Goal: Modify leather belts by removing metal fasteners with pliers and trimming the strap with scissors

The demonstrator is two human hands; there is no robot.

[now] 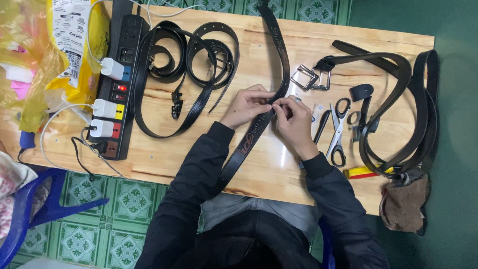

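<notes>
In the head view, a person in dark sleeves sits at a wooden table [279, 164]. A long black belt [282, 60] runs from the far edge of the table, curves down between the two hands and passes off the near edge toward the lap. The left hand [245, 105] pinches the belt from its left side, fingertips closed on the strap's edge. The right hand [295, 122] meets it from the right, thumb and forefinger closed on the same stretch of strap, so the belt lies directly between both grips, with the fingertips of the two hands almost touching.

Left of the hands lie looped black belts [189, 60] and a black power strip [119, 79] with white chargers plugged in. Just right of the right hand lie scissors [338, 130], and beyond them more belts [398, 99] with a metal buckle [304, 77]. A yellow plastic bag [64, 50] sits at the table's far left corner.
</notes>
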